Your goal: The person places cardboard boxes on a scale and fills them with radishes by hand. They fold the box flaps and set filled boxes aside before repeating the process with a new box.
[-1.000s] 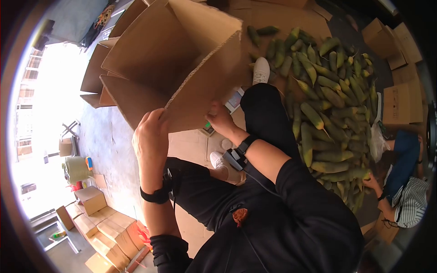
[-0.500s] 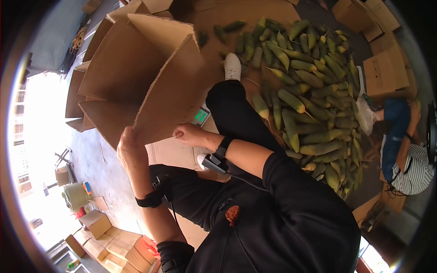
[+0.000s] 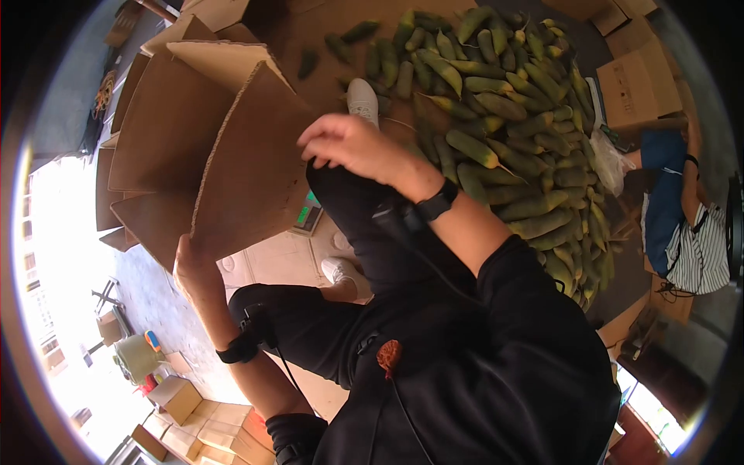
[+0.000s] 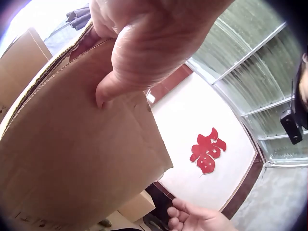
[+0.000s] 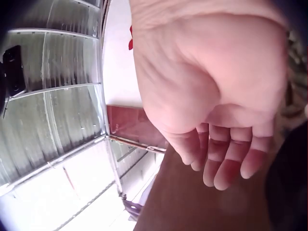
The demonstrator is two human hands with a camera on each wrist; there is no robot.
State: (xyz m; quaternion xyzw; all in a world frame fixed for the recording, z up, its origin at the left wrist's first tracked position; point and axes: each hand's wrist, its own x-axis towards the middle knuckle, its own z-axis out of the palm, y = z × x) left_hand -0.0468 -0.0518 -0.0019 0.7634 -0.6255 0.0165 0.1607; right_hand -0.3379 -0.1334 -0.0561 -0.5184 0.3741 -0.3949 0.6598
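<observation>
A large open cardboard box (image 3: 252,167) stands with its flaps up at the upper left of the head view. My left hand (image 3: 197,275) grips the near corner of its top edge; the left wrist view has the thumb (image 4: 108,91) pressed on the cardboard's face, the fingers behind the edge. Off the box's right side, over my knee, is my right hand (image 3: 353,147), holding nothing. Its fingers (image 5: 226,166) hang loosely bent in the right wrist view. A scale with a lit green display (image 3: 309,215) shows partly behind the box.
Many long green radishes (image 3: 508,155) lie heaped on cardboard at the right. Another person in a striped top (image 3: 695,249) sits beyond the heap. More cartons (image 3: 639,84) stand behind it, and smaller boxes (image 3: 177,397) are stacked at the lower left.
My right hand has risen from low by the box's side to above my knee, its fingers loosened. The left hand keeps its hold on the edge. The head view has shifted.
</observation>
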